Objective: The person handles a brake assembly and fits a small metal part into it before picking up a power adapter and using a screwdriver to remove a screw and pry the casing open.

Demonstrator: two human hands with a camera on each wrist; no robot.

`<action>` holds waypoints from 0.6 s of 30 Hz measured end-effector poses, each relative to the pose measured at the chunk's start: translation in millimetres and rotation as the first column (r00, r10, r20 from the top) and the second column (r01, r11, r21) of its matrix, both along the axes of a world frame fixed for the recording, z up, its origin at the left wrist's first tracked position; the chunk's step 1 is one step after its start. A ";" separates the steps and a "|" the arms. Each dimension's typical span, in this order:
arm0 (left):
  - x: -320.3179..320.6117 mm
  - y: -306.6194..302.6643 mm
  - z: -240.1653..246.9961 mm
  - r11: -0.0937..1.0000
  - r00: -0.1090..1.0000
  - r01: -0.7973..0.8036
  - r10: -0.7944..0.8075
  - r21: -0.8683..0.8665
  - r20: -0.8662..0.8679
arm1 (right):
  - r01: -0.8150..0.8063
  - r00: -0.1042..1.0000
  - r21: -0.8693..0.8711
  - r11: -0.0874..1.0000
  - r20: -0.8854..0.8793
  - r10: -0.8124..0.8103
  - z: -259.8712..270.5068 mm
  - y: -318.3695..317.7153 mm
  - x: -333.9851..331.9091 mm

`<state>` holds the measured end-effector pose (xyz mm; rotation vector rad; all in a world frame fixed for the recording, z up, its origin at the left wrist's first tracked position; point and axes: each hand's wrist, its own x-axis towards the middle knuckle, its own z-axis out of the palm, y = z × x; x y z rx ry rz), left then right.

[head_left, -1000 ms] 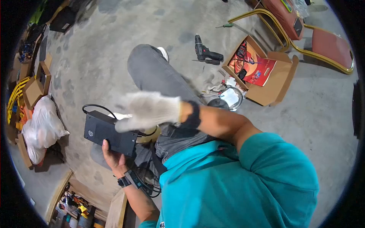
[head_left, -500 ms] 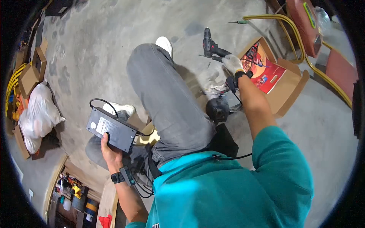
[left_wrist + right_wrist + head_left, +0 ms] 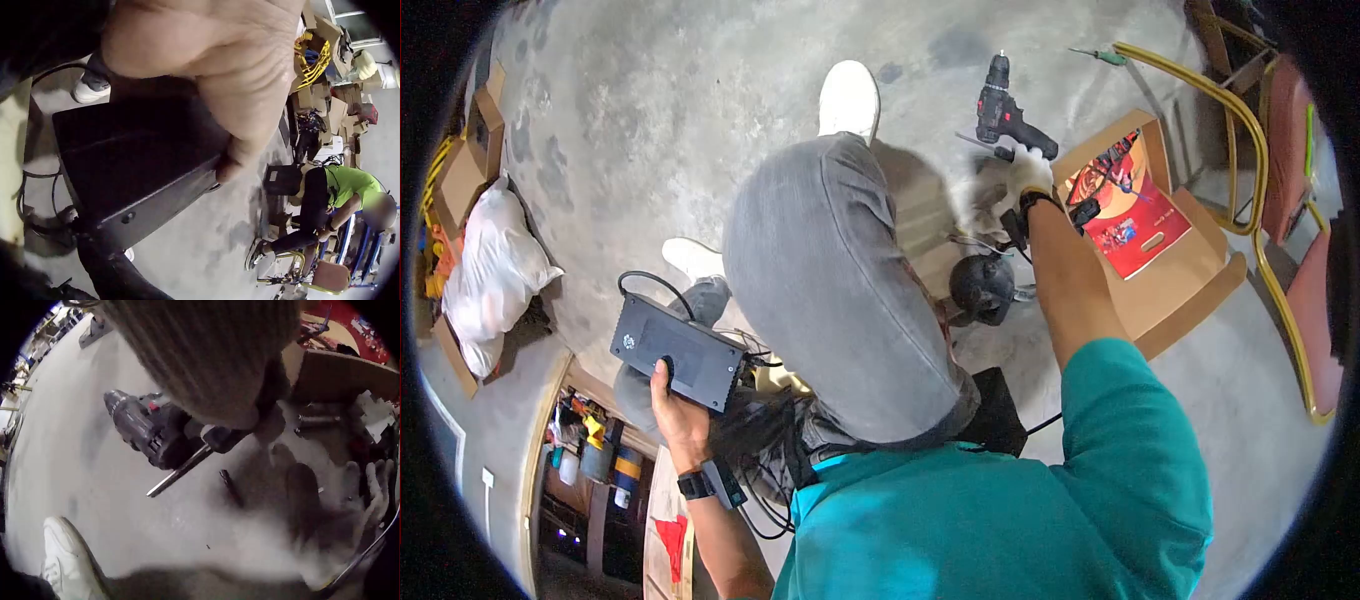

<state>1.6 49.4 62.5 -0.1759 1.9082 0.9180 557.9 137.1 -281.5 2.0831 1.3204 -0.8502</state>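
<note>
The bare left hand holds a black box with a cable loop, thumb on its upper face. In the left wrist view that hand lies along the dark box. Down by the floor, the right hand, in a pale glove, grips the dark handle of a screwdriver beside a black cordless drill. The right wrist view has the gloved hand over that handle, with the metal shaft of the screwdriver sticking out near the drill; some fingertips are hidden.
An open cardboard box with a red printed sheet lies right of the right hand. A round black object is below it. A green-handled screwdriver and gold-framed chairs stand farther right; a white bag lies left.
The right hand has moved from above the black box to the screwdriver beside the drill and taken hold of its handle. The left hand still holds the box, whose tilt has changed.
</note>
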 end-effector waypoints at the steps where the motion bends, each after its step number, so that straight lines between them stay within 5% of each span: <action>1: -0.2 0.3 -1.4 1.000 1.000 -0.011 0.011 -0.006 -0.017 | -0.012 1.000 -0.011 1.000 0.007 0.012 0.4 0.1 -2.1; 2: 0.4 1.8 -1.2 1.000 1.000 -0.018 0.018 -0.010 -0.021 | 0.152 0.985 0.055 0.987 0.070 -0.156 -31.5 -12.8 5.8; 11: 8.0 9.1 7.0 0.997 0.996 -0.075 0.073 -0.023 -0.060 | 0.028 0.983 -0.075 0.997 0.184 -0.013 -9.6 -17.8 -26.7; 16: 15.6 18.8 20.3 0.992 0.994 -0.079 0.086 0.098 -0.062 | 0.026 0.989 0.155 0.987 -0.150 -0.002 15.6 -35.3 -22.2; 18: 13.9 17.9 27.9 0.984 0.990 -0.099 0.111 0.146 -0.081 | 0.016 0.986 0.077 0.997 -0.168 -0.003 31.6 -33.9 -23.5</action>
